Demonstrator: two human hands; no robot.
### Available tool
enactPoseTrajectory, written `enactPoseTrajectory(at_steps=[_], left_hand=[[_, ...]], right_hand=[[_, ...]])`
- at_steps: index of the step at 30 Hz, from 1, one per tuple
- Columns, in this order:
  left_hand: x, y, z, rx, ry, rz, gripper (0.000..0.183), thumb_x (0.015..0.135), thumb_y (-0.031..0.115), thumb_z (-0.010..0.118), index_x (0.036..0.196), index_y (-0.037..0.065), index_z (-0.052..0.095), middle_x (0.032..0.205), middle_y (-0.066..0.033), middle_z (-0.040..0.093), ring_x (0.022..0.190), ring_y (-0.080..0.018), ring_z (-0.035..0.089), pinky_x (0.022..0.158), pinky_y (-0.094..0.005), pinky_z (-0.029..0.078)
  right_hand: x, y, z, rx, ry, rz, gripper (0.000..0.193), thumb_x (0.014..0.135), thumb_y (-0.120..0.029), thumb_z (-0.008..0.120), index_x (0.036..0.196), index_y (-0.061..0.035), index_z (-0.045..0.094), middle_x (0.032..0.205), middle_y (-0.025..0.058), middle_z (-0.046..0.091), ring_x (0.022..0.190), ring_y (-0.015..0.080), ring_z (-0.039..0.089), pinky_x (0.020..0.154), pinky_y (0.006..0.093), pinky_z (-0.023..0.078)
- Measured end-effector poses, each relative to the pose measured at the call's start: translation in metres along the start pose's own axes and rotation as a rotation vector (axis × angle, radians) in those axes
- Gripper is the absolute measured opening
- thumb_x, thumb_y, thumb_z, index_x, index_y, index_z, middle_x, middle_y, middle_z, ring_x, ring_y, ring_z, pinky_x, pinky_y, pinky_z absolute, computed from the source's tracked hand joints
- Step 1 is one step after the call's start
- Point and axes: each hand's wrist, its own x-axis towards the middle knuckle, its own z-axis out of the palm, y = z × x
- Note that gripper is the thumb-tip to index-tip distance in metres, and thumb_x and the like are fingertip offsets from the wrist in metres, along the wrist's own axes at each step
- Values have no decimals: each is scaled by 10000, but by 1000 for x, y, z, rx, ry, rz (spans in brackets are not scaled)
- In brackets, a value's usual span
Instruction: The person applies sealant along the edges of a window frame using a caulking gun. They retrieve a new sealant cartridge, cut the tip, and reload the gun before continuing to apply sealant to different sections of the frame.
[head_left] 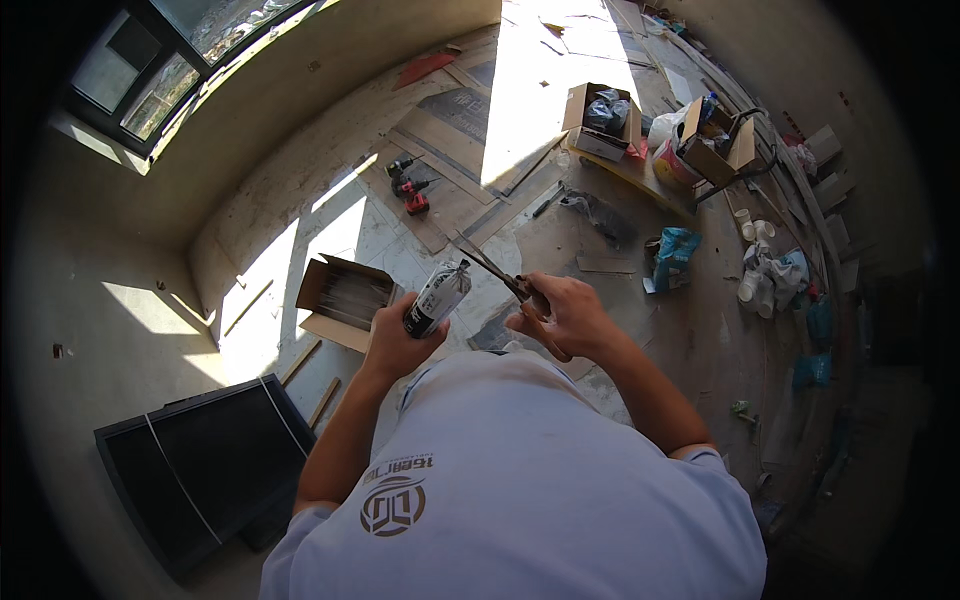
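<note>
My left hand [395, 340] grips a sealant cartridge [437, 297], white and black, tilted with its tip up and to the right. My right hand [562, 318] holds a pair of scissors [492, 268] whose open blades point up-left toward the cartridge's tip. The blade ends lie just beside the tip; whether they touch it I cannot tell. Both hands are held out in front of my chest, above the floor.
An open cardboard box [342, 298] with long pale items lies on the floor to the left. A red power drill [410, 192], more open boxes [600, 120], a blue bag [675, 255] and white pipe fittings [760, 265] sit farther off. A dark framed panel [200, 465] leans lower left.
</note>
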Motion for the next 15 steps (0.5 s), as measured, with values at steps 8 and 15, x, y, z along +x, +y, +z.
enactPoseTrajectory(at_steps=[8, 15], left_hand=[[5, 27, 16, -96, -244, 8, 391, 817, 217, 842, 1083, -20, 682, 823, -46, 685, 740, -100, 587, 699, -286, 513], [11, 23, 17, -138, -517, -108, 388, 801, 277, 866, 968, -17, 674, 830, -58, 693, 740, -119, 607, 696, -287, 510]], right_hand=[[-35, 9, -15, -97, 102, -107, 646, 883, -645, 675, 1122, -45, 671, 967, 152, 705, 898, 343, 679, 853, 424, 482], [-46, 12, -21, -183, 160, -183, 654, 841, -611, 736, 1136, -31, 673, 976, 150, 702, 912, 329, 679, 878, 403, 482]])
